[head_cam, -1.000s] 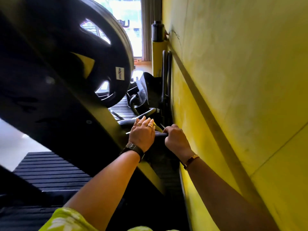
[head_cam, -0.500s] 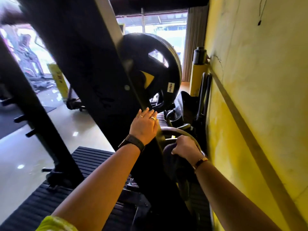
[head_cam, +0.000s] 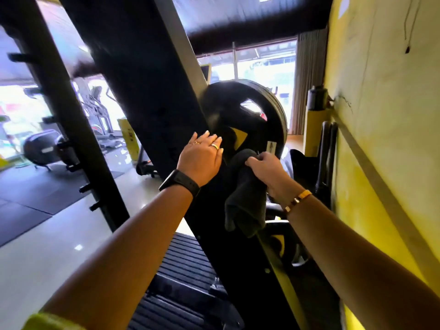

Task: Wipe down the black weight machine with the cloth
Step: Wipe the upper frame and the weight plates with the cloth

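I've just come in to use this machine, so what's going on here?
A person is cleaning the black weight machine. Their right hand grips a dark cloth, which hangs beside the slanted beam just below the weight plate; whether it touches the metal is unclear. Their left hand rests flat on the beam, fingers straight. A yellow wall runs close on the right.

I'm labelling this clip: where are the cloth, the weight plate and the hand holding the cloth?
cloth (head_cam: 245, 196), head view, middle of the hanging dark fabric.
weight plate (head_cam: 273, 125), head view, black face near its right rim.
right hand (head_cam: 269, 172), head view, back of the hand.
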Demonstrator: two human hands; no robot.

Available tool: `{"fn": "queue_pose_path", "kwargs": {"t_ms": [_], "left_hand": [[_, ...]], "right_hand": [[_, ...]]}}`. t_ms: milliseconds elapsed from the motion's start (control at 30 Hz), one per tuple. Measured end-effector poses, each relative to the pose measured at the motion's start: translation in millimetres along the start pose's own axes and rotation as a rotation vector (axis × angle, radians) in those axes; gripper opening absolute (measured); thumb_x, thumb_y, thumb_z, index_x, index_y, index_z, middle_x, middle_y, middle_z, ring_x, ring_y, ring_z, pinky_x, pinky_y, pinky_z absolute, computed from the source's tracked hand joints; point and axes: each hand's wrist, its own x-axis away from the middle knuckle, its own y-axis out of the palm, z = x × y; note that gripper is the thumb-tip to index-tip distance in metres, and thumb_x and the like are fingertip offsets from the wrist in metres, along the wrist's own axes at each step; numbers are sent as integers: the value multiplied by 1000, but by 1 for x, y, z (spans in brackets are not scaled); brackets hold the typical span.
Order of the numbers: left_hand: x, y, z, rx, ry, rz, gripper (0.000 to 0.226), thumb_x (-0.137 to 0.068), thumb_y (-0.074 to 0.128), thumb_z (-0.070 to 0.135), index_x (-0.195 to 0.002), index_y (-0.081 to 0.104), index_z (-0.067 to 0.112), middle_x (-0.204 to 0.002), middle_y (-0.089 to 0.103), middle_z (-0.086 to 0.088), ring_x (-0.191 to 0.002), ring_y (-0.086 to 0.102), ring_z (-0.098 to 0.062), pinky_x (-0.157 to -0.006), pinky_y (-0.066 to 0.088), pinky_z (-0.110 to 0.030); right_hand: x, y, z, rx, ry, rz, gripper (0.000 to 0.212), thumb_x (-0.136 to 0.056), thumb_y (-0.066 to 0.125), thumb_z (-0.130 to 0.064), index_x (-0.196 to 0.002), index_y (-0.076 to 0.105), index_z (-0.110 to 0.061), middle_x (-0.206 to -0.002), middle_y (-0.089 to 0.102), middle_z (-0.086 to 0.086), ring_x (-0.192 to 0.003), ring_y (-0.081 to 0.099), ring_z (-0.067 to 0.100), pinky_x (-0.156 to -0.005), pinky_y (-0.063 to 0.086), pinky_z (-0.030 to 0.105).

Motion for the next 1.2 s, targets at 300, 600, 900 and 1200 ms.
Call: {"fn": "queue_pose_path", "kwargs": {"t_ms": [300,600,900,1200], "left_hand": [[-81,-22,-32,-182,-74,68,44,-104,35,27,-143,45,10,-149,45,-7,-143,31,-21,-120,9,-37],[-167,-69,-73,-343,-177,182,45,-102,36,25,-141,48,5,-147,47,-12,-141,35,-27,-118,14,-41],[-230,-124,-144,-535,-146,283,47,-104,33,26,-147,38,7,-153,38,-11,-145,27,-26,-119,10,-41],[-264,-161,-216,-619,-192,386,54,-105,28,28,-152,23,4,-159,24,-13,-148,17,-28,-119,8,-42]], "right_hand": [[-81,-16,-40,-555,89,-200,11,-91,59,-16,-96,61,-7,-79,64,12,-64,60,22,-59,49,28],[-140,-40,-99,-725,-97,-307,11,-91,60,-18,-97,64,-10,-103,69,17,-86,65,26,-82,54,40],[-177,-31,-184,-941,-335,-261,5,-93,56,-12,-92,60,-8,-79,63,12,-63,63,19,-58,53,28],[-216,-10,-292,-822,-700,225,40,-73,63,-38,-104,60,-14,-104,66,7,-97,65,25,-86,54,41]]}}
